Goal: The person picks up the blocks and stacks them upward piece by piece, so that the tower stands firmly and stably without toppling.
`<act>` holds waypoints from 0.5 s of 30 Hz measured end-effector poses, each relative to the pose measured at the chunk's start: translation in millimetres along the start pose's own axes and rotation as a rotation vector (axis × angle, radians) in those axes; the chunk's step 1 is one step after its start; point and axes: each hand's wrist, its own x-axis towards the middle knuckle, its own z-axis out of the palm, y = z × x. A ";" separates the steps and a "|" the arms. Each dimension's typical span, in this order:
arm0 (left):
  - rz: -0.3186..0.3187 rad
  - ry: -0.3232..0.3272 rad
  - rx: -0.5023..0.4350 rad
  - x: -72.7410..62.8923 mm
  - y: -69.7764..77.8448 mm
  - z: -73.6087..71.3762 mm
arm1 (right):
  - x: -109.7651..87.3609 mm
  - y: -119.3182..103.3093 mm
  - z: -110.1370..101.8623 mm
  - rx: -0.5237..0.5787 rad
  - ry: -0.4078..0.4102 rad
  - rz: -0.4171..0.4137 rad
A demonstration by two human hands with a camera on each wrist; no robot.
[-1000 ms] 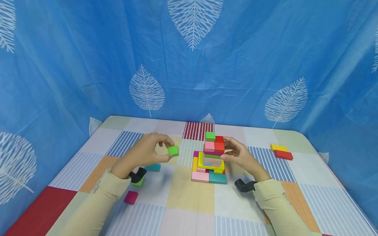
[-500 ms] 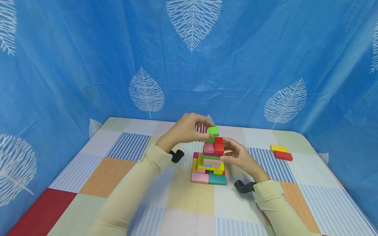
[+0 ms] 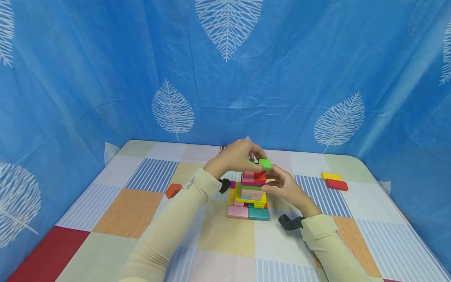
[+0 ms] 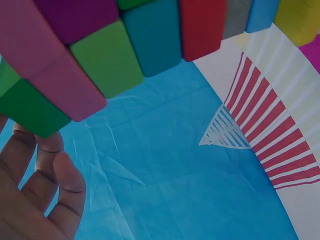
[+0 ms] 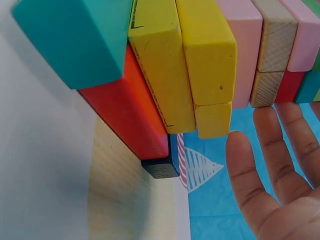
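A tower of coloured wooden blocks [image 3: 247, 212] stands upright near the table's middle, widest at its base. At its top my left hand [image 3: 236, 157] pinches a light green block [image 3: 265, 164] between thumb and fingers, over the red block on the right side. The left fingers partly hide another green block at the top left. My right hand [image 3: 288, 192] rests its fingertips against the tower's right side, thumb toward the front. In the right wrist view its fingers [image 5: 277, 150] are nearly straight beside pink and bare-wood blocks [image 5: 276, 40].
An orange-red block [image 3: 173, 190] lies left of the tower, beside the left forearm. Off to the right, a yellow block [image 3: 331, 176] and a red block [image 3: 337, 184] lie together on the patchwork tablecloth [image 3: 225, 235]. A blue curtain [image 3: 275, 78] hangs behind the table.
My left hand has carried the light green block from left of the tower up and across to its top right. An orange-red block now shows at left. My right hand keeps its place.
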 end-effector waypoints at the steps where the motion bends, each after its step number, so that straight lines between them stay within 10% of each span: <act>1: -0.008 -0.004 0.004 0.4 -0.1 0.6 | -0.1 0.0 -0.1 0.001 0.000 0.001; 15: -0.064 0.003 -0.032 -16.1 -13.1 -8.8 | -0.2 0.2 -0.7 0.023 0.006 -0.009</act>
